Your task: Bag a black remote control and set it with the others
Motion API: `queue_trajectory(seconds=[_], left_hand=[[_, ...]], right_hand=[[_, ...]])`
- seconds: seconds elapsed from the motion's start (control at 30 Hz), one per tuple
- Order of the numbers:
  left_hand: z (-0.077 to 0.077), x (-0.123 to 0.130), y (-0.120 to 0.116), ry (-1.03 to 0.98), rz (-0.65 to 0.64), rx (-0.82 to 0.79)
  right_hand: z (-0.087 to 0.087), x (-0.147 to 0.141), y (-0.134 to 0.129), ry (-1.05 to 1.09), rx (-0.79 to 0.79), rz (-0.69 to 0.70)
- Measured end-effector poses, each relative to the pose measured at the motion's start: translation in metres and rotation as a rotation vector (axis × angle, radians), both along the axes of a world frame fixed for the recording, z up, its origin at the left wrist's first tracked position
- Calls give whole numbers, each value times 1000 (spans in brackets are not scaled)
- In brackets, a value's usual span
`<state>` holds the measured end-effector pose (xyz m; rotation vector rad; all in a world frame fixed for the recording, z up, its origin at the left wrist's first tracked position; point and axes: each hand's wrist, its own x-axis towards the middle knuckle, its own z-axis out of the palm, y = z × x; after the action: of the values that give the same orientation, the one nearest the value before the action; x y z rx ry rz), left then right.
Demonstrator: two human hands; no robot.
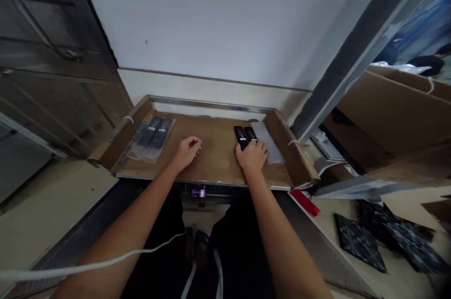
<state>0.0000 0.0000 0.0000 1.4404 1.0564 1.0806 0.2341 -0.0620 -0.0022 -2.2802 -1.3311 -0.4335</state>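
My right hand [252, 154] lies over the near ends of two long black handset-like pieces [241, 136], each with a small white label. Its thumb is along their left side and its fingers curl on the right, closed around them. A flat translucent plastic sleeve [270, 141] lies just right of that hand. Over the middle of the cardboard-lined tray [214, 149], my left hand [187, 151] has its fingers curled in, with nothing visible in them. Left of it, two similar dark pieces [155, 132] lie side by side in a clear plastic bag [148, 152].
Raised cardboard sides [294, 153] edge the tray, with a white wall [211, 22] behind. A metal door handle [42, 31] is at left. At right stand a large cardboard box [398, 116] and dark patterned sheets [359, 240] on the floor. A white cord [116, 259] crosses my left forearm.
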Motion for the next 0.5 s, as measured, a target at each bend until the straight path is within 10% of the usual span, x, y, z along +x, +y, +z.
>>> queue_trajectory(seconds=[0.5], left_hand=[[0, -3, 0, -80, 77, 4]], right_hand=[[1, 36, -50, 105, 236, -117]])
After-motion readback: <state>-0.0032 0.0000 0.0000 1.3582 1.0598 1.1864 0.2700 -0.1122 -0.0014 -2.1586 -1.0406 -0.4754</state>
